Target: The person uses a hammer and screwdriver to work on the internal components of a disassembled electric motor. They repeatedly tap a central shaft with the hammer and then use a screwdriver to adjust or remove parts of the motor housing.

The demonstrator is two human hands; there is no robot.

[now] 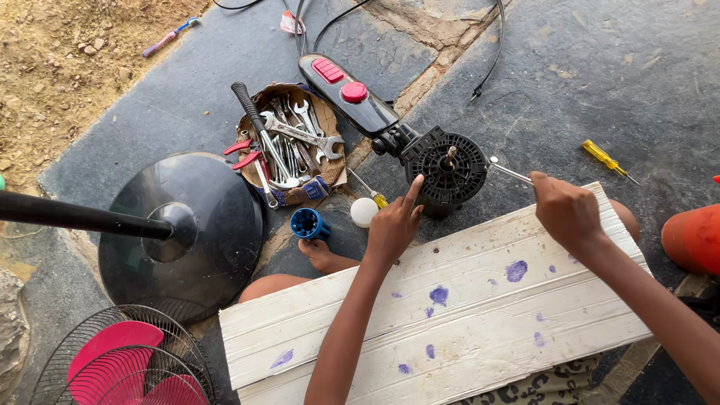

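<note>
A black fan motor unit (pixel 447 168) with a shaft sticking up rests on the dark ground, joined to a black control head (pixel 347 94) with red buttons. My left hand (pixel 394 223) touches the near left side of the motor housing, index finger raised along it. My right hand (pixel 566 212) grips a thin metal tool (pixel 510 172), probably a screwdriver, whose tip points at the motor's right side. A white plank (pixel 450 315) with purple marks lies across my lap under both forearms.
A brown basket (pixel 292 142) holds several spanners and pliers. Nearby sit a blue cap (pixel 310 223), a white ball-like knob (pixel 364 211) and a yellow screwdriver (pixel 607 160). A round black fan base (pixel 187 225) with pole stands left; a wire guard with pink blades (pixel 124 367) lies below.
</note>
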